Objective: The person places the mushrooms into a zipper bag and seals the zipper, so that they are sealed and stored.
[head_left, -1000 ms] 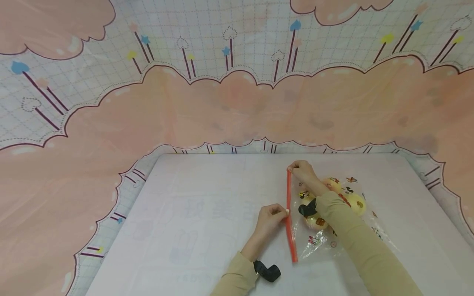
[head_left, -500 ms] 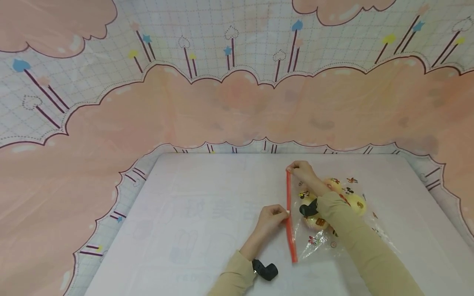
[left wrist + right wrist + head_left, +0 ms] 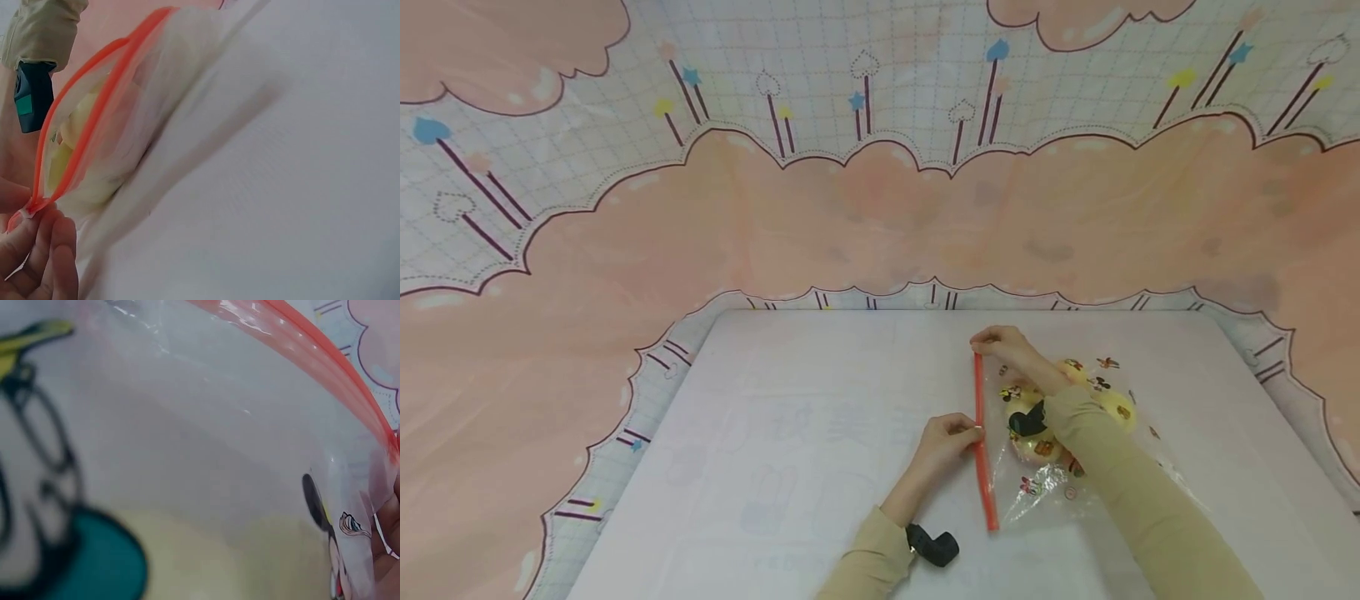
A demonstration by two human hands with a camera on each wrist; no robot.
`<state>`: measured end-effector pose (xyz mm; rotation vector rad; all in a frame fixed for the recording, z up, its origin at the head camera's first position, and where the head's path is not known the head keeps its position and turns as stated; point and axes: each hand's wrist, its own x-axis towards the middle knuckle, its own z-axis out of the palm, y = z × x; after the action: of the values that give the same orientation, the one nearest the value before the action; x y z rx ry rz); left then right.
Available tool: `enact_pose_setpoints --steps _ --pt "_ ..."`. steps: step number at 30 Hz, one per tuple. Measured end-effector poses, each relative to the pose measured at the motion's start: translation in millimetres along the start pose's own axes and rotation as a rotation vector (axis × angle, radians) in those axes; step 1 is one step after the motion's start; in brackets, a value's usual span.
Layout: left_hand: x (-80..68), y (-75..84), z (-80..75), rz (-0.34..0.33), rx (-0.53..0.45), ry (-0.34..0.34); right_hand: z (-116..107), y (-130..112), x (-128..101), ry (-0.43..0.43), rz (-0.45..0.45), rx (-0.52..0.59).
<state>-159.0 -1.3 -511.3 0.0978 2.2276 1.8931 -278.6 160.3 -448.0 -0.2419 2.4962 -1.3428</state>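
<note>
From the head camera, a clear zip bag (image 3: 1060,450) printed with cartoon figures is lying on the right part of a white table (image 3: 775,467), its orange-red zip strip (image 3: 982,442) running away from the person. The left hand (image 3: 946,442) is pinching a small white slider (image 3: 979,429) at the strip's middle between thumb and curled fingers. The right hand (image 3: 1003,346) is gripping the far end of the strip with bent fingers. Yellowish round pieces (image 3: 1116,408) are sitting inside the bag, partly hidden under the right sleeve (image 3: 1120,492) and a black wrist device (image 3: 1026,421). Faint bluish characters are showing through the table cover (image 3: 827,425), too pale to read. A pink cloud-patterned backdrop (image 3: 880,208) is hanging behind.

The left wrist camera is showing the strip (image 3: 94,106) with its two lips standing slightly parted along the stretch ahead, meeting at the slider (image 3: 26,212). The fingertips (image 3: 59,244) are curling at that slider; the rest of the hand is cut off by the frame edge. The bag's contents (image 3: 81,175) are blurring into pale yellow shapes.

The right wrist camera is sitting so close that most of it is a blur: the strip (image 3: 325,356) is crossing the top, a cartoon mouse print (image 3: 328,531) is showing on the film, and only a sliver of finger (image 3: 389,525) is appearing at the right edge, so the grip is not readable here.
</note>
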Motion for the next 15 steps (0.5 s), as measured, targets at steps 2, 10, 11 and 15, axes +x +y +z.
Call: enact_pose_setpoints --steps 2,10,11,15 --pt "0.0 -0.7 0.0 0.003 -0.009 0.003 -0.9 -0.1 0.5 -0.017 0.005 -0.001" --pt "1.3 -2.3 -0.8 -0.003 -0.008 -0.002 -3.7 -2.8 -2.7 -0.047 -0.030 -0.029" --pt "1.4 -2.7 -0.8 -0.002 -0.006 -0.004 -3.6 -2.8 -3.1 -0.048 -0.032 -0.030" --pt "0.1 -3.0 -0.5 0.008 -0.001 -0.012 -3.9 -2.4 -5.0 -0.041 -0.035 -0.041"
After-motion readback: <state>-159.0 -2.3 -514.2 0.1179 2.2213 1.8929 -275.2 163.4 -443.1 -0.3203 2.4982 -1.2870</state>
